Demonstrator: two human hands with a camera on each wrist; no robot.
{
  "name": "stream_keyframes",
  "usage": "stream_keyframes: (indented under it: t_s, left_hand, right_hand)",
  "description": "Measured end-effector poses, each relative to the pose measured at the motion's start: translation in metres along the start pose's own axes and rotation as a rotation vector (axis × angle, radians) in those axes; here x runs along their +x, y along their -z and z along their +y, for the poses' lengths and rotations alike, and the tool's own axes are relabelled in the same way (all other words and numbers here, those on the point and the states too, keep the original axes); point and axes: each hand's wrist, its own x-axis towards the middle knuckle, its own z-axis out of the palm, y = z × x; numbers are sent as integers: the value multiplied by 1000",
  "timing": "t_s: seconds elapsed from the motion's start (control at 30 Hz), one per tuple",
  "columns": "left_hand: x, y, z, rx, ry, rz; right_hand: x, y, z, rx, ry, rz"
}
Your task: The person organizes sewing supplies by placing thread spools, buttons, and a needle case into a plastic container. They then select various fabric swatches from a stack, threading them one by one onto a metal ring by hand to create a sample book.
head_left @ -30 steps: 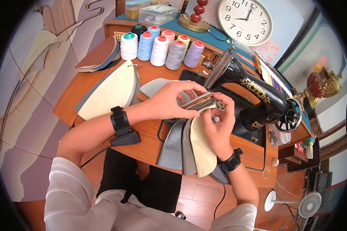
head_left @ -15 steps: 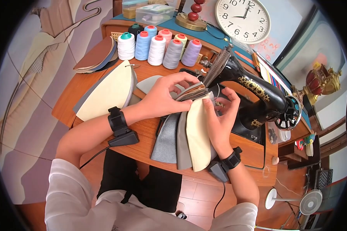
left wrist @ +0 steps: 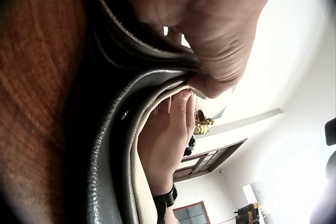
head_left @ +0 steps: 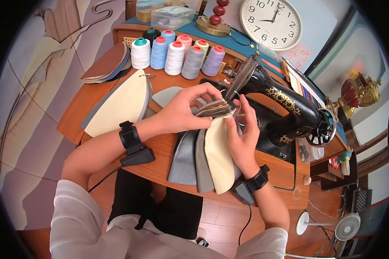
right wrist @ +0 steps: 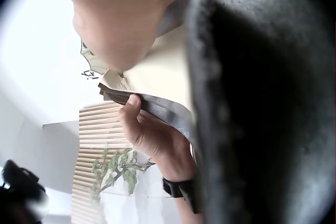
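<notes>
Between my hands is a fanned stack of leather pieces, with a cream leather piece (head_left: 218, 155) on the right and grey leather pieces (head_left: 183, 159) beside it. My left hand (head_left: 188, 110) grips the bunched narrow ends, thumb below and fingers over the top. My right hand (head_left: 244, 138) pinches near the cream piece's tip, its thumb against the leather and index finger raised. A thin loop shows by its fingertips. In the right wrist view, the left thumb (right wrist: 134, 100) presses the stack's edge. The left wrist view shows the layers' curved edges hanging toward the wood.
A black sewing machine (head_left: 285, 95) stands just beyond my right hand. Several thread cones (head_left: 175, 58) line the back of the wooden table (head_left: 160, 149). A second cream-topped leather stack (head_left: 116, 103) and a brown-topped stack (head_left: 106, 62) lie to the left.
The bunched ends have tilted and closed up in the left hand. My right hand opened its fingers away from the tip, then came back in close to it. The hanging leather shifted slightly left.
</notes>
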Motion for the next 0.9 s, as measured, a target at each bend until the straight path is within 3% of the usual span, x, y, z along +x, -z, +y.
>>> stream_keyframes:
  t_s: [0.07, 0.2, 0.73, 0.83, 0.9]
  left_hand:
    - [-1, 1, 2, 9, 36, -52]
    - [-4, -1, 6, 113, 80, -132]
    - [-2, 0, -3, -109, 96, -130]
    - [-1, 0, -6, -161, 68, -72]
    - [0, 3, -6, -350, 174, 36]
  right_hand:
    - [1, 0, 0, -35, 128, -78]
    - [0, 3, -2, 116, 146, -199]
    - [1, 3, -8, 64, 176, -202]
    - [1, 1, -14, 90, 83, -149]
    - [2, 1, -16, 84, 91, -57]
